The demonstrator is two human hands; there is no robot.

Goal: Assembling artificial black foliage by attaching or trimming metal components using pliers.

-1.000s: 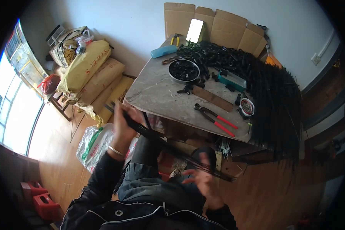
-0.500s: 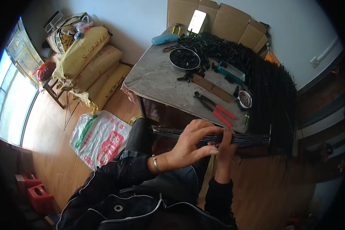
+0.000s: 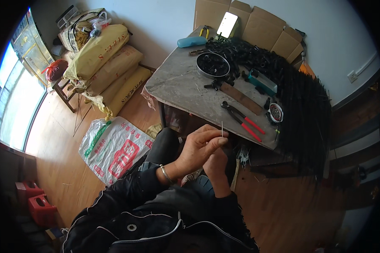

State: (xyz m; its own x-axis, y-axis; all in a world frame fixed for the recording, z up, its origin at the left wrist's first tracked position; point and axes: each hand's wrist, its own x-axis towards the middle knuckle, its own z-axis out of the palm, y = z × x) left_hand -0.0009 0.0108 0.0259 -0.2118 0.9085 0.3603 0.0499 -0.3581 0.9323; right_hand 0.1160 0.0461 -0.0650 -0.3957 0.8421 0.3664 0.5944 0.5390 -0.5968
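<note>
The left hand (image 3: 198,149) pinches a thin pale strip (image 3: 222,127) at its fingertips. The right hand (image 3: 216,165) is just beside; its hidden fingers' state I cannot tell.

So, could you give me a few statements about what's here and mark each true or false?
1. The red-handled pliers lie on the table. True.
2. The person's hands are far apart. False: the left hand and right hand are close together.
3. The round bowl is empty. False: the bowl holds black pieces.
4. A thin pale strand shows by the left hand. True.
5. The white bag is on the table. False: the bag lies on the floor.
</note>
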